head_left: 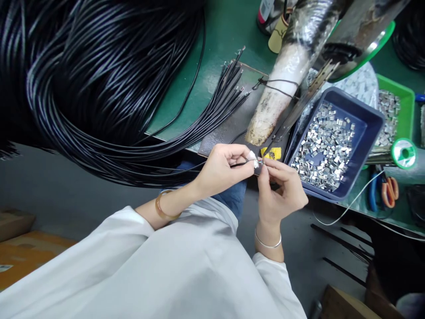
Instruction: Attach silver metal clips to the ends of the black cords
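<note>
Near the table's front edge, my left hand point(224, 166) is closed around a black cable point(238, 165), close to its stripped end. A white wrap covers one of its fingertips. Facing it, my right hand point(282, 186) pinches thumb and forefinger together at the thin bare wires point(260, 162) coming out of that cable. Any small part between those fingertips is hidden. Just beyond the fingers is a yellow piece point(272, 153), with the dark thin tip of a long metal tool point(299, 108) pointing down beside it.
A blue tray point(368, 148) of small metal pieces stands right of my hands, a green tray point(409, 106) behind it. A plastic-wrapped tube point(282, 84) slants overhead. Bundled black cables point(133, 153) fill the left. Orange-and-blue-handled pliers point(389, 192) and a solder spool point(403, 153) lie far right.
</note>
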Tool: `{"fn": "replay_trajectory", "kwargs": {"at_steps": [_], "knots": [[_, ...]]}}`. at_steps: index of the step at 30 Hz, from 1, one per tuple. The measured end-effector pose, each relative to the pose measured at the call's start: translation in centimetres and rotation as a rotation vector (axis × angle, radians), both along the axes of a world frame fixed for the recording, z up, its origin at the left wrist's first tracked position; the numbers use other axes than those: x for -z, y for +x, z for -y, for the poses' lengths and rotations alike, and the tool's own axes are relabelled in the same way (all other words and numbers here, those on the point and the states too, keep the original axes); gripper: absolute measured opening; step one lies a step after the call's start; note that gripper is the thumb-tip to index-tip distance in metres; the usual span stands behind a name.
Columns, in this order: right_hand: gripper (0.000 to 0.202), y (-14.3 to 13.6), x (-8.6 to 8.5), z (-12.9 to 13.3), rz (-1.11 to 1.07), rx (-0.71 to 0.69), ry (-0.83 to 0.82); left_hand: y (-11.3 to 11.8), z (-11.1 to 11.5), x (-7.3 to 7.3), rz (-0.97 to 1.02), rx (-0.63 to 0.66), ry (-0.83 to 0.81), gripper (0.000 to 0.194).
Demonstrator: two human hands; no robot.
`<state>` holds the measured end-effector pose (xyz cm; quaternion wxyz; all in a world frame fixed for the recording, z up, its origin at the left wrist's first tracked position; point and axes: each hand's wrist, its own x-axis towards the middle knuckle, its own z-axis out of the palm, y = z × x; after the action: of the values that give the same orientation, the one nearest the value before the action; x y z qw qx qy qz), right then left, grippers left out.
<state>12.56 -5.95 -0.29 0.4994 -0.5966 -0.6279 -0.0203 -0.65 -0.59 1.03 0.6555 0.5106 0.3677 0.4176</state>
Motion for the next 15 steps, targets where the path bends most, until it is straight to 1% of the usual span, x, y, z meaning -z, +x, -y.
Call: {"fn": "replay_trajectory", "kwargs": {"at_steps": [2,3,5,8,10,13,15], "knots": [[0.009,0.1,-0.4,0.2,-0.111,-0.03,-0.076,-0.2,0.1,0.1,-0.002,0.035,-0.005,0.01],[0.01,0.1,-0.6,0.3,-0.126,-0.045,-0.077,-0.3,0.1,0.1,0.004,0.053,-0.005,0.009],[0.014,0.1,-0.8,0.4,-0.068,-0.071,-0.023,-0.4,0.0,0.2,0.034,0.069,-0.009,0.008],[0.018,0.1,-0.7,0.5,0.051,-0.105,0.045,-0.4,-0.1,0.3,0.08,0.053,-0.024,0.01],[0.019,0.2,-0.3,0.4,0.08,-0.075,0.072,-0.4,-0.2,0.4,0.074,0.048,-0.02,0.011],[0.019,0.4,0.2,0.0,0.077,0.0,0.067,-0.4,-0.3,0.5,0.038,0.054,0.006,0.01],[0.019,0.4,0.5,-0.2,0.082,0.008,0.061,-0.3,-0.3,0.7,0.035,0.044,0.032,0.01]]}}
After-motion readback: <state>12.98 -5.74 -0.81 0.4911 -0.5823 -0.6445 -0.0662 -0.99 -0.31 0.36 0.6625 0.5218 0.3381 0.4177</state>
